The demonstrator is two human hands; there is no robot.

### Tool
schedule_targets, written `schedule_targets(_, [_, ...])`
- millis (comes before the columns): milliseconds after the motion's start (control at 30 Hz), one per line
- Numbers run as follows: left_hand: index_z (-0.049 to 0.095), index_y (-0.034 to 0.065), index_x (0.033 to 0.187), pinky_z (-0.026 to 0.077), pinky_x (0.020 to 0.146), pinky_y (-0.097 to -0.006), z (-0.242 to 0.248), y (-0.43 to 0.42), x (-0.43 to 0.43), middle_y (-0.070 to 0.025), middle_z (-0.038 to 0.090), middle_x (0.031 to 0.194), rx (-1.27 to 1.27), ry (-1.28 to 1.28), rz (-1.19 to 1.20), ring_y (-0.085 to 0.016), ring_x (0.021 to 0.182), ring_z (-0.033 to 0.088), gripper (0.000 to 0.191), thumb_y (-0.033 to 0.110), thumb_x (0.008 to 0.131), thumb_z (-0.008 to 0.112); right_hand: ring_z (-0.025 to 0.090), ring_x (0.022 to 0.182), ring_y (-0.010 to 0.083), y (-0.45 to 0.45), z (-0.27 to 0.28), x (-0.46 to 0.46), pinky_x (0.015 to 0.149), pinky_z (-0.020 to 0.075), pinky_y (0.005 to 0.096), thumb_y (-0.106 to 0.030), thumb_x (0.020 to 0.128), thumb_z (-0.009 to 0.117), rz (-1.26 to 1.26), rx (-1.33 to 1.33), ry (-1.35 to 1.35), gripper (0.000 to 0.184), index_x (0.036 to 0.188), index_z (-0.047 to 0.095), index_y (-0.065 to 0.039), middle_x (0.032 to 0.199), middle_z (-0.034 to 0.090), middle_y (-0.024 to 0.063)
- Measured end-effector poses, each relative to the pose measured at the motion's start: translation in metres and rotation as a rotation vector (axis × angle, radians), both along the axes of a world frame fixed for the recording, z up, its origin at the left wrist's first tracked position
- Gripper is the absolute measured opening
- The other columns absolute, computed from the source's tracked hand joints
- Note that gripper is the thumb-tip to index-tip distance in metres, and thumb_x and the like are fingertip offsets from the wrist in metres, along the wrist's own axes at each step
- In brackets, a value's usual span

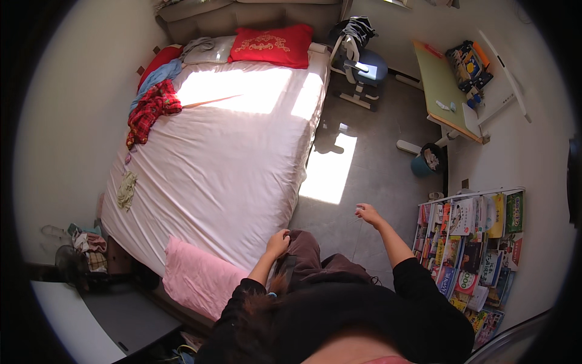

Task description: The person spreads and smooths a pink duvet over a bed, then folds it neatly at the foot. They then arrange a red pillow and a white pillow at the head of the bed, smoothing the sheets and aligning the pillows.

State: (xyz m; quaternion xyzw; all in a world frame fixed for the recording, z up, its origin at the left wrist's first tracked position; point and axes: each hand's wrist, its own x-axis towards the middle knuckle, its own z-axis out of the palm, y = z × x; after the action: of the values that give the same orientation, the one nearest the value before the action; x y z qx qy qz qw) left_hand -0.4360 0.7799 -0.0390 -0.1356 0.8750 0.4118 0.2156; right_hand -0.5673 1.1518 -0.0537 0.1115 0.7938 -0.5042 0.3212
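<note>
My left hand (pixel 278 243) hangs beside my left thigh, at the near right edge of a bed with a pale pink sheet (pixel 218 159). Its fingers curl loosely and their undersides are hidden. Out over the grey tile floor (pixel 336 218) is my right hand (pixel 368 215), its fingers bent and a little apart, with no held object plain to see. A pink pillow (pixel 204 277) lies at the bed's near end, left of my left arm. Along the bed's left side are a red plaid garment (pixel 154 109), a blue garment (pixel 159 77) and a pale green cloth (pixel 127 190).
A red pillow (pixel 273 45) lies by the headboard. To the right are a swivel chair (pixel 370 68), a green-topped desk (pixel 441 86), a waste bin (pixel 423 166) and a rack of books (pixel 473 255). A fan (pixel 70 266) and a dark cabinet top (pixel 132 314) occupy the lower left.
</note>
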Motion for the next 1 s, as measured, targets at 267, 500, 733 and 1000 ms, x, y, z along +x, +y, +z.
schedule_targets(267, [0.061,0.0052,0.112,0.048,0.085,-0.0383,0.006,0.02,-0.209,-0.0164,0.066,0.105,0.113,0.095,-0.065,-0.032,0.098,0.062,0.033,0.02,0.085,0.051,0.063,0.089,0.0241,-0.053,0.011,-0.154,0.079,0.0487,0.0338,-0.024,0.088,0.056,0.191,0.067,0.281,0.038,0.119,0.058,-0.001,0.1,0.067,0.0152])
schedule_targets(500, [0.061,0.0031,0.112,0.049,0.085,-0.0367,0.021,0.073,-0.354,-0.0169,0.066,0.104,0.13,0.03,-0.47,-0.03,0.097,0.063,0.031,0.017,0.086,0.053,0.066,0.075,0.0222,0.096,-0.067,-0.101,0.07,0.0508,0.0348,-0.02,0.081,0.055,-0.377,0.346,-0.137,0.03,0.101,0.066,-0.001,0.083,0.069,0.0122])
schedule_targets(733, [0.062,0.0016,0.108,0.049,0.086,-0.0365,0.023,0.105,-0.529,-0.0171,0.066,0.102,0.211,0.129,-0.469,-0.03,0.097,0.064,0.028,0.016,0.086,0.053,0.061,0.066,0.0209,0.149,-0.061,-0.089,0.054,0.0448,0.036,-0.022,0.09,0.049,-0.716,0.201,-0.759,0.023,0.103,0.058,-0.005,0.082,0.066,0.0103])
schedule_targets(1000, [0.06,0.0027,0.115,0.048,0.089,-0.0313,0.036,0.157,-0.715,-0.0125,0.066,0.108,0.163,0.033,-0.408,-0.021,0.102,0.062,0.029,0.015,0.09,0.054,0.062,0.067,0.0151,0.171,-0.101,-0.372,0.055,0.0456,0.0289,-0.022,0.089,0.051,-0.619,0.159,-0.354,0.024,0.101,0.062,-0.005,0.08,0.066,0.007])
